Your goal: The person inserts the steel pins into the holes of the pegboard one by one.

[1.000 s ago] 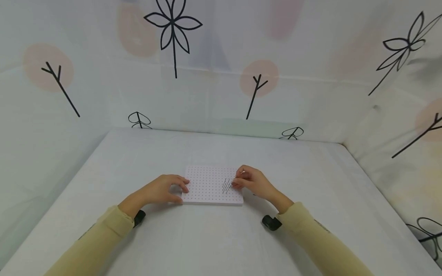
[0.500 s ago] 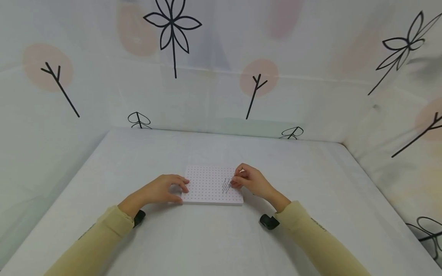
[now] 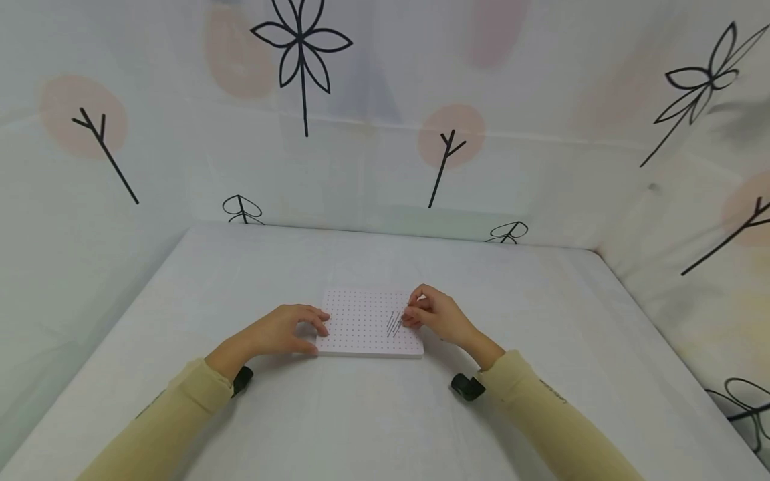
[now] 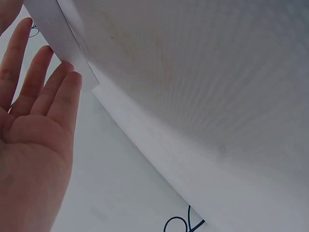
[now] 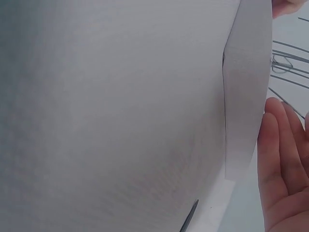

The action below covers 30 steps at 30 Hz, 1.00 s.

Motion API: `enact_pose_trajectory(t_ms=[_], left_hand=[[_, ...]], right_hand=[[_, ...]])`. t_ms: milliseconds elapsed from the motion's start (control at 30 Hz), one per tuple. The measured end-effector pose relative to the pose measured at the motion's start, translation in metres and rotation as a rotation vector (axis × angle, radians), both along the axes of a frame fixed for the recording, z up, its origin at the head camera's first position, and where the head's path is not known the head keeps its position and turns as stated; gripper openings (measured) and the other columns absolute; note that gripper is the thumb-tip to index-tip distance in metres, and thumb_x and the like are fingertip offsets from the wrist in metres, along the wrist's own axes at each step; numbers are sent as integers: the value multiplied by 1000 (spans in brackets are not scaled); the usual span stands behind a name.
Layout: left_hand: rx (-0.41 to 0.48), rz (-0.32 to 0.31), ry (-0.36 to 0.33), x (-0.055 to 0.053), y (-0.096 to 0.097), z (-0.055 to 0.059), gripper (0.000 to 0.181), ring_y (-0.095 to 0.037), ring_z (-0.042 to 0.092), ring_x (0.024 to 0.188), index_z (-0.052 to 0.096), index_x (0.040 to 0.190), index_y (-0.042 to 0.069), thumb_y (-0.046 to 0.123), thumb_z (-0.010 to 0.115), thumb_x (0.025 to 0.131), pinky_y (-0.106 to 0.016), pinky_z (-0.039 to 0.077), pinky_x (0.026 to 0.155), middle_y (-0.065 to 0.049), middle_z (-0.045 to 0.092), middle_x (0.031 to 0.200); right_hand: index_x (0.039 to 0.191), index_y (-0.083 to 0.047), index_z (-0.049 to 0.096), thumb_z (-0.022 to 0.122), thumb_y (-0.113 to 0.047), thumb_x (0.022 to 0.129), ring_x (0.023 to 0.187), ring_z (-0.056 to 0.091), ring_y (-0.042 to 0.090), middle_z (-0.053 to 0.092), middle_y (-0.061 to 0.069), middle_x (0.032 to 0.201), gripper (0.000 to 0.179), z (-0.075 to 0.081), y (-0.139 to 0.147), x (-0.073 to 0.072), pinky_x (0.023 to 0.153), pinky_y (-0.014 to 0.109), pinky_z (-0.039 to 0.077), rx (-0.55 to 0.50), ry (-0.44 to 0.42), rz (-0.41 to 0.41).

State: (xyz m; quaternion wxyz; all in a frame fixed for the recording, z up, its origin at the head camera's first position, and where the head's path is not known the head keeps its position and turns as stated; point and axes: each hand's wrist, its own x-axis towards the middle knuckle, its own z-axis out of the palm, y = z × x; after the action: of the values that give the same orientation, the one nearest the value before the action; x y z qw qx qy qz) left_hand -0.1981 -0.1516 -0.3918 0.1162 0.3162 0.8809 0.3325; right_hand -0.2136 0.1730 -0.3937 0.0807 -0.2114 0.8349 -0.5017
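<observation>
Lying between relaxed left hand (image 3: pixel 275 329) and right hand (image 3: pixel 440 316), grip unclear, is a board (image 3: pixel 357 327).

Brd (image 3: pixel 353 327) on tbl (image 3: pixel 349 427) btwn L grip (image 3: pixel 278 332), R grip (image 3: pixel 442 317); pins (image 3: pixel 394 324) on brd's R.

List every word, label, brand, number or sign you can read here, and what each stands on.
No readable text in any view.
Right sleeve: a dark mark, too small to read.
Left sleeve: a thin dark mark, too small to read.
White board: rows of small dots, no lettering visible.
Backdrop: line-drawn plants, no words visible.
</observation>
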Motion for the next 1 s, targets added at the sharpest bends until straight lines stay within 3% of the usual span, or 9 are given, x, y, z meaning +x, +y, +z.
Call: enact_pose_trajectory(t_ms=[300,700,1000], left_hand=[[-2,3,-3,1,1,1,22,-31,45,123,69,92,18,11,78,73,-50,32,101,-6,58,125],[-3,12,-12,2,0,2,23,-31,44,123,68,92,18,12,79,73,-50,32,101,-6,57,125],[-3,8,-11,3,1,3,23,-31,44,123,69,93,19,12,78,73,-51,32,101,-6,57,125]], right_hand=[[89,0,60,67,-4,84,74,63,25,66,9,83,8,1,-1,3,66,39,54,33,38,6],[81,-4,66,71,-7,81,67,60,14,64,1,75,5,1,-4,5,61,27,52,99,52,-26],[100,-1,67,73,-6,78,75,62,14,66,1,83,23,5,1,8,67,26,51,161,45,-57]])
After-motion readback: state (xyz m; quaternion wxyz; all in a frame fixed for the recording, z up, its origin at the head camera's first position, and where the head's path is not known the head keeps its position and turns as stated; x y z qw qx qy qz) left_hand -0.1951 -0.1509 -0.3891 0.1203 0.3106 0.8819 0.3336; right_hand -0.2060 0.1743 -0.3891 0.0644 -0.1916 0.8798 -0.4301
